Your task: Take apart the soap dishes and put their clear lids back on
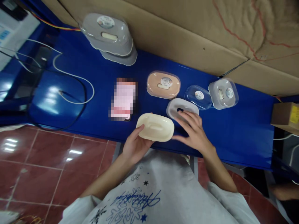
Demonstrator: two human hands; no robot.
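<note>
My left hand (136, 144) grips the left end of a cream soap dish (161, 129), thumb over its rim and fingers underneath. The dish is a shallow oval with a raised bar in its middle, held by the table's front edge. My right hand (192, 130) is open, its fingers spread over a pale grey oval tray (173, 107) with a slot in it. The right thumb is close to the dish's right end; whether it touches cannot be made out. Behind the tray lies a clear lid (193, 99) with a round label.
On the blue table (243, 133) stand a peach lidded box (151, 85), a grey lidded box (225, 101) and stacked grey boxes (116, 49). A phone (123, 98) with a blurred screen lies left of centre. Cables (90, 84) loop at left. A cardboard wall (177, 37) borders the back.
</note>
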